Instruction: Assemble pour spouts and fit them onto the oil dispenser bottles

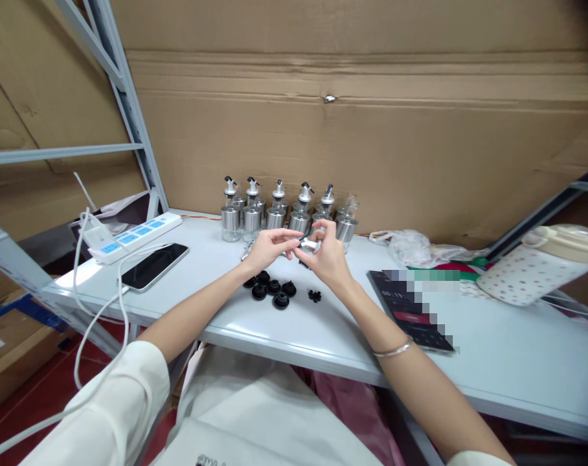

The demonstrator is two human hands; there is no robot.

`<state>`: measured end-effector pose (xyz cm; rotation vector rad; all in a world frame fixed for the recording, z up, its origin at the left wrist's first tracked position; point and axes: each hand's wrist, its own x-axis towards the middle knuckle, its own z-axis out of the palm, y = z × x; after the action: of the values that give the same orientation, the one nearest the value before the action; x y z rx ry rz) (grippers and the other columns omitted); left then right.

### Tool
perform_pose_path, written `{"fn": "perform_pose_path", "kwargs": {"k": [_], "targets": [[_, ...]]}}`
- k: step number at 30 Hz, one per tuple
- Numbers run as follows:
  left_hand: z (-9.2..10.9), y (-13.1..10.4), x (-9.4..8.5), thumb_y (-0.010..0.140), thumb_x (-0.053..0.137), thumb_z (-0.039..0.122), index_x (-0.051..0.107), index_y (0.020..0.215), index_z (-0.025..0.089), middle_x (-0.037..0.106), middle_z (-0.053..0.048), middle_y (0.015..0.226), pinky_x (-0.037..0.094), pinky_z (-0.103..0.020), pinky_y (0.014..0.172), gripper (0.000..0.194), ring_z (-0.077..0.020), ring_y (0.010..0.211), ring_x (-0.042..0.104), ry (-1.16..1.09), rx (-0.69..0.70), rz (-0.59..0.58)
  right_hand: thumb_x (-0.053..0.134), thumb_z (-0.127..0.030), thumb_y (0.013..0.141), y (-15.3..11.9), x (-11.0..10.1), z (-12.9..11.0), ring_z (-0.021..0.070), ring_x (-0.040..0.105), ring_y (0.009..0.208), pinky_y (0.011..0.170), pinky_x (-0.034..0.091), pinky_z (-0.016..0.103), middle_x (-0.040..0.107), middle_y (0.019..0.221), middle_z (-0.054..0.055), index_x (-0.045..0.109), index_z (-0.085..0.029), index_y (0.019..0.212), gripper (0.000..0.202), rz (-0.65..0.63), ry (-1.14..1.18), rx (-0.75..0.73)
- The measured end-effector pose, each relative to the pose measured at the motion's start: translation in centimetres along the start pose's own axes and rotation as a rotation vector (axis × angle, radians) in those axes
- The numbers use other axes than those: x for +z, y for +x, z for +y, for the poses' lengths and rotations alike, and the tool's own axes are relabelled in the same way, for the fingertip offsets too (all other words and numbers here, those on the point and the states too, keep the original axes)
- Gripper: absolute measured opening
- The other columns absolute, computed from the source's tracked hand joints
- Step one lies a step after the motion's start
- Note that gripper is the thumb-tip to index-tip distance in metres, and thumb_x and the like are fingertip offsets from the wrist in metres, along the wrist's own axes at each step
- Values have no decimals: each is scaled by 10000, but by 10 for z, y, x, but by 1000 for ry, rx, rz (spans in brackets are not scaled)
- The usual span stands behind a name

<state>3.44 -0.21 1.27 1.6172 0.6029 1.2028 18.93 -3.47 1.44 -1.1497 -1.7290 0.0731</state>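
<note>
A glossy pale-grey tabletop (274,331) with a straight front edge spans the frame from middle left to lower right. Clear glass bottles with brushed-metal bands (275,218) stand on it in two rows at centre, the rear row mostly hidden. Below them, in mid-frame, lie a cluster of round black plastic fittings (273,287) and, just to their right, a small lobed black piece (314,296). At left are a long white power strip with blue socket faces (136,238) and a black-screened smartphone (155,267). Right of centre lies a dark flat tablet (403,301); beyond it, crumpled clear plastic (410,247). A white dotted jug with a cream lid (522,275) sits at far right.
</note>
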Motion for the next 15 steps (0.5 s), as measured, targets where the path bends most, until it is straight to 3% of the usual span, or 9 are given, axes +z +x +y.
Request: {"fn": "perform_pose_path", "kwargs": {"k": [8, 15], "targets": [[-2, 0, -6, 714, 708, 362, 706, 1046, 133, 594, 24, 488, 409, -236, 564, 403, -89, 481, 536, 50, -21, -102, 646, -342, 678, 0, -2, 3, 131, 501, 499, 510, 384, 235, 497, 656, -65, 337, -242, 989, 450, -30, -1, -18], [-1, 0, -5, 736, 693, 353, 715, 1037, 163, 586, 28, 540, 425, -247, 600, 357, -81, 500, 525, 54, 21, -92, 642, -361, 677, 0, -1, -1, 131, 497, 487, 511, 383, 239, 489, 646, -65, 339, -238, 967, 437, -5, -13, -3]]}}
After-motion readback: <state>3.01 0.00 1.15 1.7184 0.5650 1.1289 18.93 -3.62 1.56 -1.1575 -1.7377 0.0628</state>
